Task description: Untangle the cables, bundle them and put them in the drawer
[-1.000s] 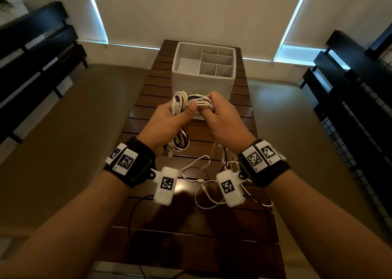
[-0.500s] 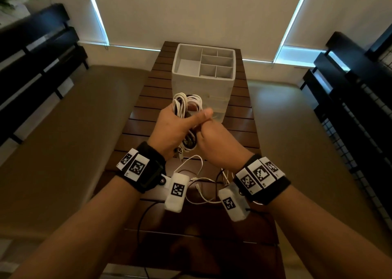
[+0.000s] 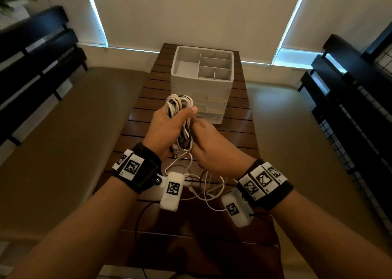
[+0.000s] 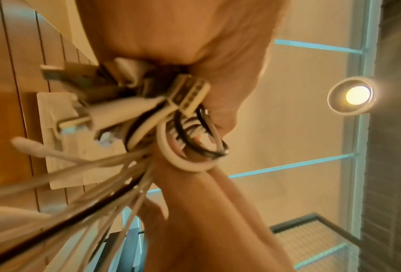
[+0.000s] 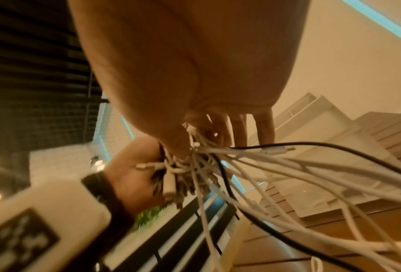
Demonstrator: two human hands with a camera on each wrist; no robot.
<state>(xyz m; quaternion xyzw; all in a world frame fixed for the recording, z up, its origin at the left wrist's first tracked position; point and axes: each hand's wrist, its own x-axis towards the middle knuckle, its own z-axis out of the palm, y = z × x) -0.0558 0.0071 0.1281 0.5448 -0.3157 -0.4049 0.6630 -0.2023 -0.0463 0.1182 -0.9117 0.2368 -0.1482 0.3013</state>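
Note:
A coil of white and black cables (image 3: 179,103) is held upright above the wooden table (image 3: 137,119). My left hand (image 3: 177,119) grips the coil round its middle, thumb across the front. In the left wrist view the coil's plugs (image 4: 134,110) stick out below the palm. My right hand (image 3: 200,133) is beside the coil's lower part and pinches the loose strands (image 5: 218,147), which fan out from its fingers (image 5: 264,127). The loose cable ends (image 3: 203,185) trail down onto the table between my wrists. The white drawer unit (image 3: 212,113) stands just behind the coil.
The drawer unit's top is an open divided tray (image 3: 184,51); its front drawers look closed. Beige benches (image 3: 63,130) run along both sides of the narrow table. Dark slatted furniture (image 3: 350,109) stands at right and left. A thin black wire (image 3: 137,219) crosses the near table.
My right hand has come off the top of the coil and dropped toward me along the strands. The left hand keeps hold of the coil, now turned more upright.

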